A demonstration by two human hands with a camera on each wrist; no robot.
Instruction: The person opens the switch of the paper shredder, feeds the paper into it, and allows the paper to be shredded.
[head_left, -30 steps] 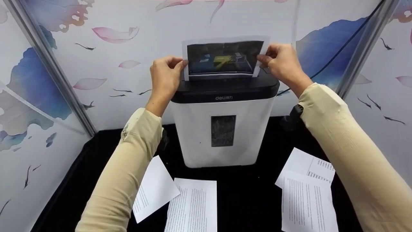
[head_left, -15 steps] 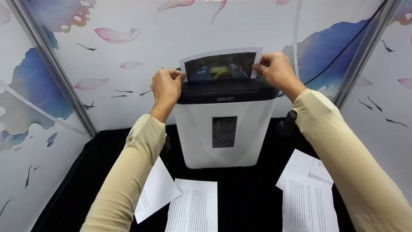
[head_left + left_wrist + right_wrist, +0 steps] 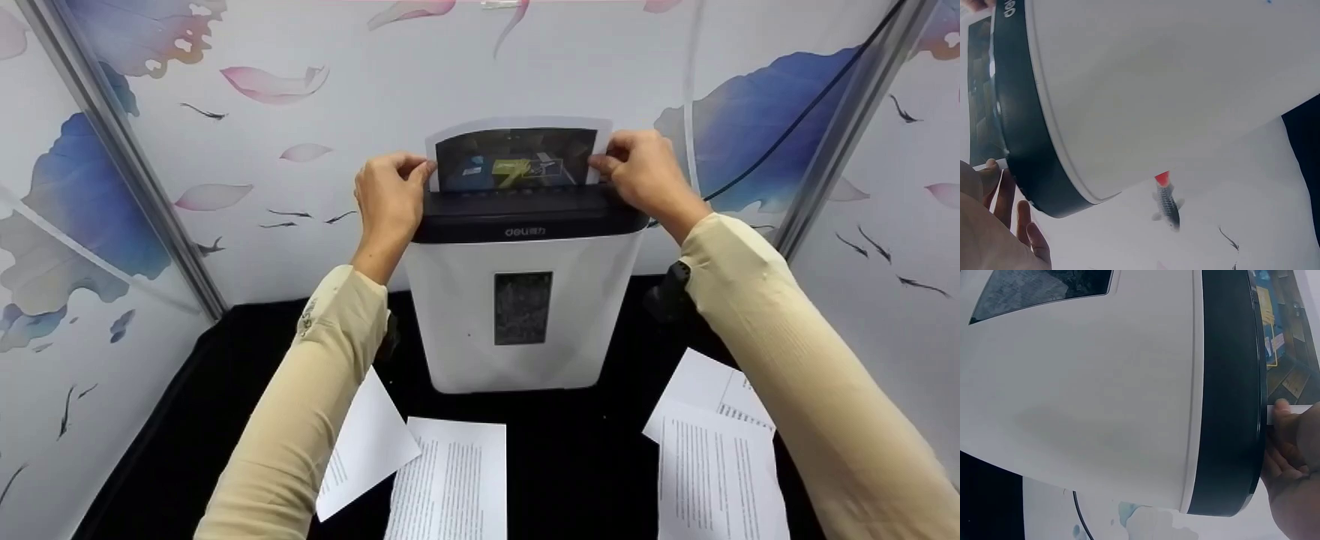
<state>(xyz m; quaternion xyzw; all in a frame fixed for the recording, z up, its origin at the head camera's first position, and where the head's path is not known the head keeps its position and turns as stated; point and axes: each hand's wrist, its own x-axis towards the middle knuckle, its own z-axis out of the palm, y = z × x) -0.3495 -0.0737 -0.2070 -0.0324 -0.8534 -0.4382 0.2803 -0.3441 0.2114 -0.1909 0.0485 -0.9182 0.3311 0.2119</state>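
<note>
A sheet of paper (image 3: 517,154) printed with a dark photo stands upright in the top slot of a white paper shredder (image 3: 450,322) with a black lid (image 3: 480,214). Its lower part is hidden inside, and its top edge bows slightly. My left hand (image 3: 391,193) pinches the left margin between thumb and fingers, close over the lid. On the other side my right hand (image 3: 649,169) pinches the right margin. The left wrist view shows the left hand (image 3: 994,219) at the sheet's edge beside the lid; the right wrist view shows the right thumb (image 3: 1282,408) on the white margin.
Printed sheets (image 3: 450,480) lie on the black tablecloth (image 3: 577,465) at front left, and more pages (image 3: 712,472) at front right. Patterned panels (image 3: 525,60) enclose the back and sides. A black cable (image 3: 795,124) runs down behind the shredder at right.
The photo sheet has gone down into the slot, so less of it shows. Both hands have lowered with it, still pinching its margins.
</note>
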